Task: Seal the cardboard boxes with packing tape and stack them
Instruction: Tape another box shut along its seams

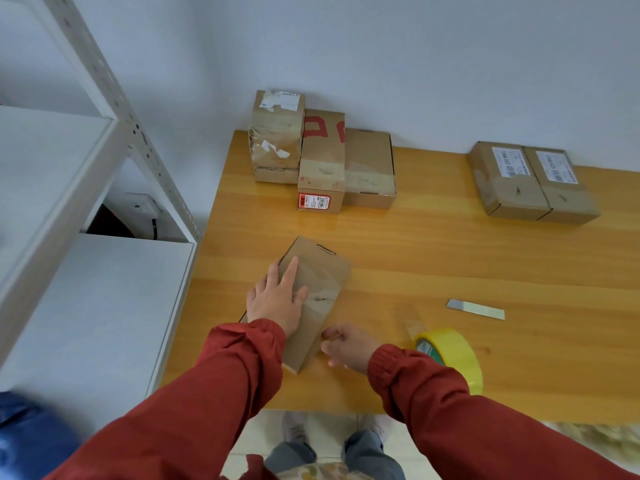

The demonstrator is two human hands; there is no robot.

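Cardboard box (323, 271) lies flat and askew on the wooden table (450, 258), just left of centre in the lower half of the frame, with a band of clear tape across its top. The left hand (277, 301) rests palm-down on it, fingers straight and spread, holding nothing. The right hand (348, 346) sits against the box's near right side with its fingers curled in; I cannot tell whether they pinch anything. Both sleeves are red.

A yellow tape roll (453, 355) stands on its edge at the lower right, just beside the right wrist. A flat metal blade (476, 309) lies on the table a little above it.

Against the wall at upper centre, taped boxes (322, 164) stand huddled together, the leftmost being two stacked. Two labelled boxes (530, 183) sit side by side, touching, at the upper right. A white metal shelf (104, 98) fills the left of the frame.
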